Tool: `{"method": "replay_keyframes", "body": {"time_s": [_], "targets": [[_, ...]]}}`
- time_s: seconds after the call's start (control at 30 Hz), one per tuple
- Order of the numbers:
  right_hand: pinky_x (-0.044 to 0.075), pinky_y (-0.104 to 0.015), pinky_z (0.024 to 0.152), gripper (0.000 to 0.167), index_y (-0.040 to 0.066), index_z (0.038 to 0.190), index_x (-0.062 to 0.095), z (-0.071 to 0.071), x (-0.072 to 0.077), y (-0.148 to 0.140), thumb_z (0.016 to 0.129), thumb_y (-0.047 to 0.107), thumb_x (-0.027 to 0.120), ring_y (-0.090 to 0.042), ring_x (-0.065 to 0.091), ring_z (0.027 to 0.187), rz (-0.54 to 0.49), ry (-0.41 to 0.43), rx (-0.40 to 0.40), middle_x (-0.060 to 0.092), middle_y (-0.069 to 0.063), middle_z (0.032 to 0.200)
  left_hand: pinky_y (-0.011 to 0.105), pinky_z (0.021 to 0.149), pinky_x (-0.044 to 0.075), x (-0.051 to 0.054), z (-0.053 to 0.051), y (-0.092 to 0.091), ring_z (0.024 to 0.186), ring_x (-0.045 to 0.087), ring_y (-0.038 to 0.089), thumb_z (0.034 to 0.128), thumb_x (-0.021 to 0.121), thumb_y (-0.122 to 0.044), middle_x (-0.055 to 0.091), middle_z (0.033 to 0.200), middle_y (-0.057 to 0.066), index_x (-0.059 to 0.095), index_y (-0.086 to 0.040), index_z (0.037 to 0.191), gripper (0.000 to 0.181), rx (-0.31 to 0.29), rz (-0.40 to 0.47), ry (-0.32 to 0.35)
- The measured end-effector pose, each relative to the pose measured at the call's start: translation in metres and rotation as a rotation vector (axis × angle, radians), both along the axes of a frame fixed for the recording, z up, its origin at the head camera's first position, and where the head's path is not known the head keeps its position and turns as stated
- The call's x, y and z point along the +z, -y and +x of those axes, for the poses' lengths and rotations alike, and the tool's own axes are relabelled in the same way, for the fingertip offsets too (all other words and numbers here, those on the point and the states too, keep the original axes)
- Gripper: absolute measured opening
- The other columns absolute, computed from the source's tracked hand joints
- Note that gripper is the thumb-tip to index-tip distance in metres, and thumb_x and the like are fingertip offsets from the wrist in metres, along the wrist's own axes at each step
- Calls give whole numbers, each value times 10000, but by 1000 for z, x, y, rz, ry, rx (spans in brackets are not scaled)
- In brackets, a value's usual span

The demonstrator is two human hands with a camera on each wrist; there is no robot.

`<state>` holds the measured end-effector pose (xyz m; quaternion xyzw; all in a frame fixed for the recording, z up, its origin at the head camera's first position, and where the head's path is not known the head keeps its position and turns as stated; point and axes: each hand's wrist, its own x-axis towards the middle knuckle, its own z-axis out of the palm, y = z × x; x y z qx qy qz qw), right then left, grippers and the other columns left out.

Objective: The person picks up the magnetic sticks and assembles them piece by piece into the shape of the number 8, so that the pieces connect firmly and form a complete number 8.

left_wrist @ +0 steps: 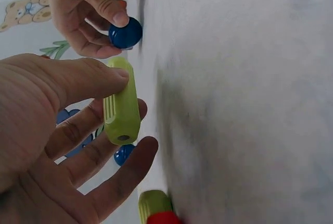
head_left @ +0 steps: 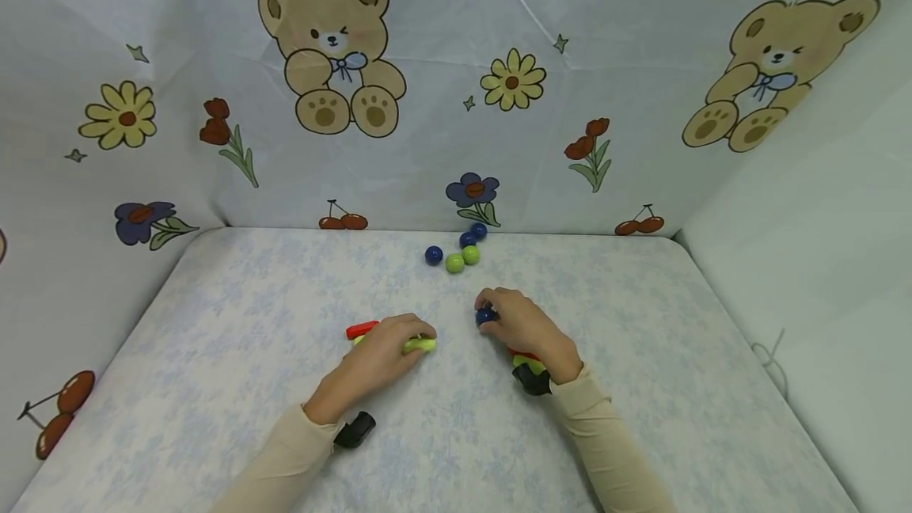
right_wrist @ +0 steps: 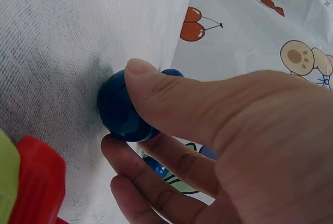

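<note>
My left hand (head_left: pixel 385 353) pinches a yellow-green plastic rod (left_wrist: pixel 122 109) between thumb and fingers. The rod has ridged sides and a grey dot on its end; in the left wrist view it looks raised off the table. To the right, thumb and fingers of my right hand (head_left: pixel 526 328) hold a glossy dark blue ball (right_wrist: pixel 118 108) close to the tabletop. Rod and ball are apart. Beside the left hand lies a red rod (head_left: pixel 361 329), with another yellow-green rod (head_left: pixel 359 340) partly hidden under that hand.
Farther back on the pale patterned table (head_left: pixel 285 283) sit several loose balls, blue (head_left: pixel 434 255) and green (head_left: pixel 455 263). Red and yellow-green rods (head_left: pixel 527 363) lie partly hidden under the right wrist. A bear-print cloth (head_left: pixel 427 157) rises behind the table.
</note>
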<state>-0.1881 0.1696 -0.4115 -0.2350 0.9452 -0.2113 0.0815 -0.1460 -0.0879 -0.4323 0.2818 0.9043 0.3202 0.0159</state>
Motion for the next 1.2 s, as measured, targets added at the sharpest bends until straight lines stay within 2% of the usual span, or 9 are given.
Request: {"method": "replay_keyframes", "body": {"time_s": [0.2,0.33,0.43,0.63,0.83,1.03,1.2], "targets": [[540,-440,913,265,53,1195,650,0,0,-1,948,74,744,-266,660,1056,-28,-2,16,686,-107,1156,387,907,551,-4,-15,-14,987,660,164,935,745,-49,721,1083,5,754,-74,1126,193,-4,81,60],[539,-440,907,268,55,1193,643,-2,2,-2,946,68,744,-262,654,1041,-38,-7,9,675,-101,1151,375,867,556,-4,-25,-25,958,667,172,928,756,-52,730,1073,20,760,-69,1109,181,-1,119,45],[540,-439,909,264,49,1188,637,-3,2,-1,945,54,740,-265,656,1040,-55,-3,16,674,-100,1145,384,861,554,-5,-31,-32,954,672,181,915,768,-45,739,1062,34,767,-61,1093,179,27,142,30],[539,-448,924,255,31,1182,648,-2,1,-2,943,36,736,-280,662,1064,-82,21,17,691,-112,1151,404,893,543,-9,-40,-48,984,678,211,919,762,-34,751,1051,72,775,-29,1083,164,69,196,41],[543,-456,929,252,19,1190,647,0,0,-4,949,23,722,-290,667,1080,-89,23,5,692,-128,1168,440,912,541,-12,-41,-55,1019,690,244,918,765,-42,756,1068,95,771,-14,1084,168,85,259,56],[544,-454,928,251,12,1202,632,0,-1,-6,962,21,703,-291,666,1085,-72,19,27,686,-136,1173,430,910,546,-17,-41,-55,1016,691,235,927,760,-52,757,1082,91,769,-28,1093,168,110,254,75],[541,-465,933,250,6,1204,627,1,0,-6,964,16,694,-301,666,1085,-77,5,45,691,-146,1165,437,914,539,-20,-42,-56,1008,682,231,924,750,-26,754,1079,95,767,-23,1090,167,102,267,92]]}}
